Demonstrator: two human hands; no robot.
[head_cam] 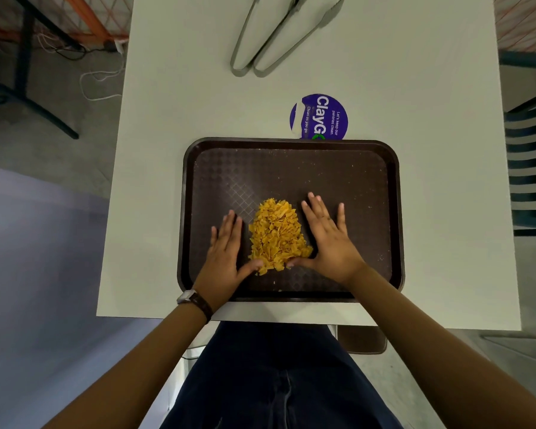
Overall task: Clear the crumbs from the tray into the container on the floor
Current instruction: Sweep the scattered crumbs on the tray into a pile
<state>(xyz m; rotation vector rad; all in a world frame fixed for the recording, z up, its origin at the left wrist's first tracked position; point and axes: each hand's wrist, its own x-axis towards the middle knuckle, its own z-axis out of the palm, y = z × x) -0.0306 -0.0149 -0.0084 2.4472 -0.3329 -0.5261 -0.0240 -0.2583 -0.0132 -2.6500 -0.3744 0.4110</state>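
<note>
under tray [291, 145], sticker [319, 117] half hidden

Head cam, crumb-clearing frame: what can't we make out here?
- Container on the floor: not identifiable; a brown object peeks from under the table, mostly hidden by it.
- Tongs: far ends cut off by the top edge.
- Round sticker: lower part covered by the tray.
- Crumbs under the left hand and right hand thumbs: hidden.
</note>
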